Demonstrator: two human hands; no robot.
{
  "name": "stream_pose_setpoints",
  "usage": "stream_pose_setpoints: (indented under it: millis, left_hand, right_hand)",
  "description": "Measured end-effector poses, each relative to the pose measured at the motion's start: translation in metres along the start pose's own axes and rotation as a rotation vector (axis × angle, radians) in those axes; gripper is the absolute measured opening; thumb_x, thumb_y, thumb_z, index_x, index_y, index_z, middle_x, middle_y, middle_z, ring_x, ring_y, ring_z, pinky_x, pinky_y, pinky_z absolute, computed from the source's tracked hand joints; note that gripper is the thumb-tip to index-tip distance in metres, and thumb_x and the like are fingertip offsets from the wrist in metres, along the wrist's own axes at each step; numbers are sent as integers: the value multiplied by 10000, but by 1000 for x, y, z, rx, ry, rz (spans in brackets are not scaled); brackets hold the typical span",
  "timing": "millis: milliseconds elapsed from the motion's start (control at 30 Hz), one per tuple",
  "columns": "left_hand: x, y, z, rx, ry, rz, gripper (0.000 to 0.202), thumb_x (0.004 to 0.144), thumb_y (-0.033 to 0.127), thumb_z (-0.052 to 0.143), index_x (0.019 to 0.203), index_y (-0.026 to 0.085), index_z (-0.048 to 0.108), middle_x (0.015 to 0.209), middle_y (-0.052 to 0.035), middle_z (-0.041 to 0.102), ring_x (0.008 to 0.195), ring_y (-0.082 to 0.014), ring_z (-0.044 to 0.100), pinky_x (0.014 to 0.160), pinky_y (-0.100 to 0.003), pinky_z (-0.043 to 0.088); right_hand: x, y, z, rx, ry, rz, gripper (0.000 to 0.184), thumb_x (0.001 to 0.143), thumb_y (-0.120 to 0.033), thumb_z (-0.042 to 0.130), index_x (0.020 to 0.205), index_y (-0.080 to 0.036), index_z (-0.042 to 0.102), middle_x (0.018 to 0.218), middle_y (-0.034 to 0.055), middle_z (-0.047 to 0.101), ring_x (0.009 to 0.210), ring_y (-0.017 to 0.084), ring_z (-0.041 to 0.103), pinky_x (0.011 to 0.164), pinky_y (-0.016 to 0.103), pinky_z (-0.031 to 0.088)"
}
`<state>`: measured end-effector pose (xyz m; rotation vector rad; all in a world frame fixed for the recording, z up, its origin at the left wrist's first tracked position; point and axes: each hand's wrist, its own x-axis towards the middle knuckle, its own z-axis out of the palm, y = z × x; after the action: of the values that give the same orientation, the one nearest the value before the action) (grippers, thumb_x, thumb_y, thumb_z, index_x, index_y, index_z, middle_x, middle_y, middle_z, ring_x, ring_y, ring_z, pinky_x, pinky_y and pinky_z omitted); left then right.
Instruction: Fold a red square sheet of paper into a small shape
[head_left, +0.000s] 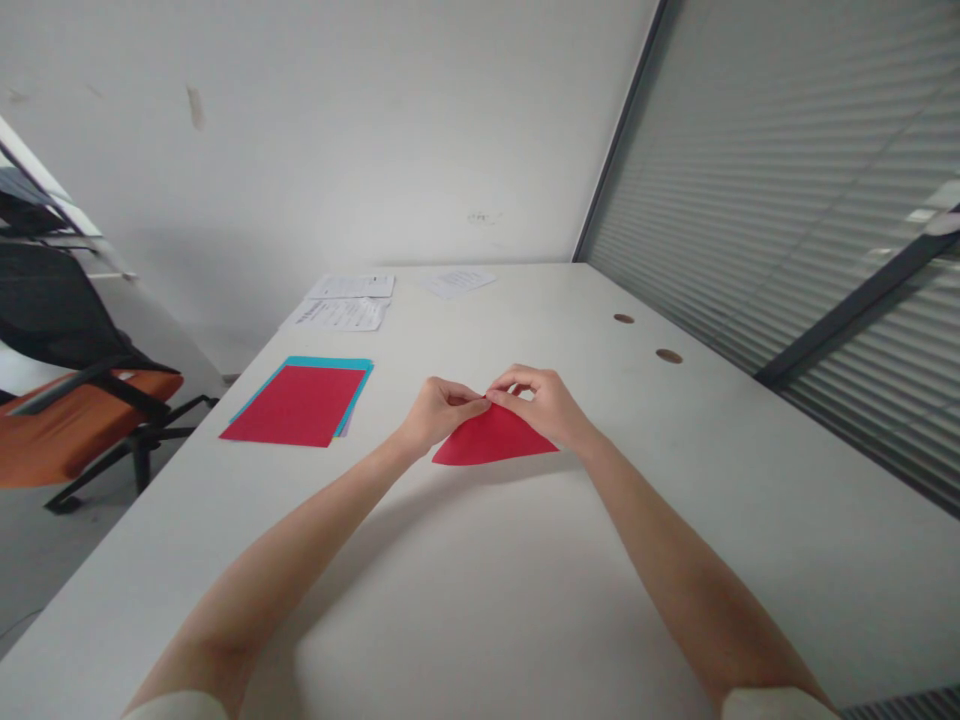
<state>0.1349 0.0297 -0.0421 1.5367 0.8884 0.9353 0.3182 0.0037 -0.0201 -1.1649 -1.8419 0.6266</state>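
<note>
A red sheet of paper [495, 437], folded to a triangular shape, is held up over the white table [480, 580]. My left hand [442, 412] pinches it at the top point, thumb and fingers together. Right beside it, my right hand [541, 400] pinches the same top point. The paper's wide lower edge faces me and casts a shadow on the table. My fingers partly hide its upper part.
To the left lies a stack of coloured paper, a red sheet [300, 405] over blue ones [330, 362]. Printed sheets [345, 313] lie farther back. Two round holes [669, 356] pierce the table's right side. An orange office chair [90, 410] stands at the left.
</note>
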Motion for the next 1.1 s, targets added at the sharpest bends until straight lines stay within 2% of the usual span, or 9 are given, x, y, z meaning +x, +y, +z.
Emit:
stream_pose_setpoints:
  millis: [133, 233, 367, 500, 800, 867, 933, 1033, 1100]
  left_hand:
    - [-1, 1, 0, -5, -70, 4, 331, 731, 437, 724, 799, 121, 793, 762, -76, 760, 600, -151, 632, 565, -241, 462]
    - [-1, 6, -3, 71, -108, 14, 370, 766, 466, 683, 837, 120, 796, 724, -55, 740, 569, -136, 597, 529, -231, 429]
    - [-2, 14, -8, 211, -117, 60, 380, 790, 453, 638, 737, 103, 778, 521, 8, 582, 474, -79, 426, 454, -209, 289]
    - [-2, 16, -12, 285, -163, 58, 395, 799, 453, 622, 678, 100, 753, 458, 41, 416, 469, -61, 281, 443, -221, 196]
    - [-1, 14, -20, 347, -229, 25, 372, 809, 440, 615, 666, 118, 735, 458, 50, 370, 465, -58, 244, 434, -226, 173]
    - [1, 13, -23, 376, -225, 23, 350, 799, 416, 623, 644, 121, 728, 452, 41, 414, 450, -58, 285, 424, -218, 203]
    - [3, 11, -27, 350, -216, 18, 309, 781, 392, 644, 653, 126, 735, 501, 7, 541, 470, -77, 414, 439, -210, 312]
    - [5, 10, -29, 201, -169, 39, 250, 737, 384, 706, 756, 142, 768, 688, -54, 706, 595, -133, 604, 568, -251, 508]
    - [5, 12, -27, 114, -100, 91, 283, 698, 397, 758, 836, 151, 777, 777, -69, 740, 642, -149, 649, 622, -274, 557]
  right_hand:
    - [1, 0, 1, -21, 35, -13, 142, 822, -268, 621, 732, -204, 710, 785, 26, 718, 763, 166, 636, 746, 319, 463]
    - [1, 1, -2, -35, 61, -7, 148, 815, -282, 617, 721, -206, 702, 778, 21, 722, 760, 169, 637, 761, 326, 454]
    - [2, 2, -6, -33, 78, 15, 153, 799, -300, 618, 712, -205, 699, 775, 25, 727, 763, 178, 643, 762, 331, 448]
    - [4, 7, -10, -31, 82, 40, 168, 792, -326, 620, 715, -204, 704, 776, 35, 732, 762, 188, 649, 760, 339, 457]
    - [7, 20, -18, 12, 106, 104, 196, 749, -381, 658, 695, -201, 713, 761, 43, 733, 749, 197, 652, 763, 352, 473]
    - [7, 23, -23, 46, 158, 139, 211, 734, -400, 681, 709, -194, 720, 758, 48, 735, 737, 196, 647, 751, 351, 477]
    - [7, 27, -28, 97, 214, 173, 238, 713, -425, 710, 720, -188, 723, 751, 50, 733, 723, 195, 640, 737, 351, 483]
    - [7, 31, -33, 185, 304, 200, 276, 670, -455, 760, 717, -186, 720, 727, 42, 716, 695, 184, 625, 726, 352, 492]
    - [8, 33, -32, 239, 391, 197, 297, 647, -471, 781, 716, -191, 714, 710, 33, 699, 681, 176, 613, 717, 353, 496]
